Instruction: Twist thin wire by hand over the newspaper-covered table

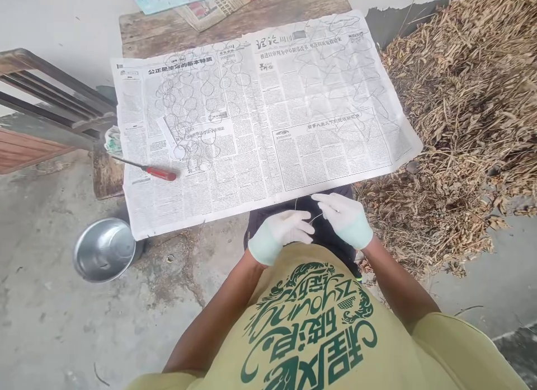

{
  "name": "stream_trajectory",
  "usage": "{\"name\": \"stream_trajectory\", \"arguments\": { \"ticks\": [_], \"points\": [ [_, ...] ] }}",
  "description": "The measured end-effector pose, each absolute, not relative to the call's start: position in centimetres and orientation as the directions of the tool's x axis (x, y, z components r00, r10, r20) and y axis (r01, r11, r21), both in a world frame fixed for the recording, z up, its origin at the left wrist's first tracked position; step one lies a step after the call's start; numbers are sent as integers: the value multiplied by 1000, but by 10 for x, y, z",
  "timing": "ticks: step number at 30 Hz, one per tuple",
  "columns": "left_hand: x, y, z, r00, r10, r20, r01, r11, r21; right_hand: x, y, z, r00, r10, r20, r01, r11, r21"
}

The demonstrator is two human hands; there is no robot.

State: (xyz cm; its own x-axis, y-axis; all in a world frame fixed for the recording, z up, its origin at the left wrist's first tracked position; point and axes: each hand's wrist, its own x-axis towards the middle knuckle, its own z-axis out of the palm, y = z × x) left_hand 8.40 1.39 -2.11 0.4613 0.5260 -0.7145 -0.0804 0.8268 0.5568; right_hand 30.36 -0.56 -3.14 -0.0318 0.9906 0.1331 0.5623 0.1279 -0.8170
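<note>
My left hand (282, 234) and my right hand (344, 215) both wear white gloves and sit close together above my lap, just below the table's near edge. Both pinch a thin piece of wire (315, 217) that runs between the fingertips. In front of them a large open newspaper (260, 127) covers the wooden table (268, 12). Many bent wire loops (188, 107) lie on the paper's left half, and straighter wire pieces (339, 60) lie on its right half.
A red-handled screwdriver (153, 170) lies at the newspaper's left edge. A metal bowl (104, 249) sits on the concrete floor at the left. A heap of dry plant stalks (465, 116) fills the right side. More papers (197, 1) lie at the table's far end.
</note>
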Motion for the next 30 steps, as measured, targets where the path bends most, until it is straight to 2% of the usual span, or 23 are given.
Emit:
{"name": "stream_trajectory", "arguments": {
  "ticks": [4,8,13,18,20,24,26,30],
  "points": [
    [80,14,-11,413,681,-604,-64,684,727,301,-8,-25,29,998,51,521,29,-853],
    [78,10,-8,343,776,-529,-92,588,803,294,-8,-22,44,999,31,485,6,-875],
    [72,8,-13,294,822,-488,-120,538,834,286,-13,-17,-26,994,107,503,106,-858],
    [65,9,-20,287,762,-581,-191,639,745,282,-19,-14,-187,953,238,555,302,-775],
    [63,9,-20,276,779,-563,-183,618,765,279,-17,-16,-181,958,223,568,287,-771],
    [59,7,-13,200,870,-451,-23,465,885,273,-12,-21,-138,977,164,573,213,-791],
    [58,6,-11,192,883,-428,31,431,902,272,-10,-21,-145,976,160,576,215,-789],
    [54,5,-11,226,883,-410,27,415,909,273,-9,-18,-177,969,174,579,245,-777]
  ]
}}
